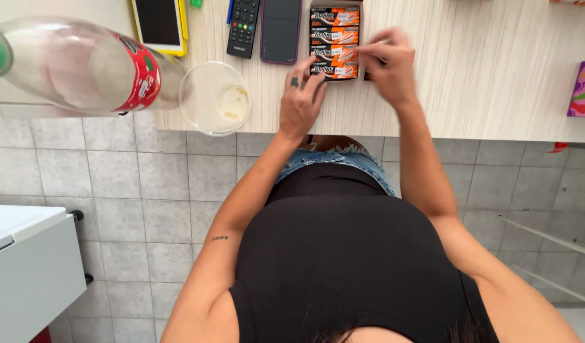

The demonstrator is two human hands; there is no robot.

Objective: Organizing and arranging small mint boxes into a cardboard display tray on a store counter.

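The left hand (301, 101) lay just above the centre of the frame, fingers loosely spread and bent, their tips touching the lower left edge of a small box of orange and black packs (334, 43); it clasped nothing. The right hand (387, 67), blurred, sat just to the right of the box at its right edge, thumb and forefinger drawn together at that edge. Whether they pinched a pack or only touched the side could not be told through the blur.

The box stood on the pale wood-grain bench (483, 76) near the top centre of the frame. It showed four flat packs stacked one below another, each orange and black with white lettering, inside a dark tray.

To the left of the box lay a dark phone in a purple case (281, 28), then a black remote control (243, 26), then a tablet with a yellow rim (159, 25) at the upper left. A clear plastic cup (215, 98) with a little pale residue stood at the bench's front edge, left of the left hand. A large, nearly empty bottle with a red label (83, 67) filled the upper left. A pink and purple box (584, 89) sat at the right edge. Grey floor tiles (133, 190) lay below, and a white cabinet (32, 267) stood at the lower left.
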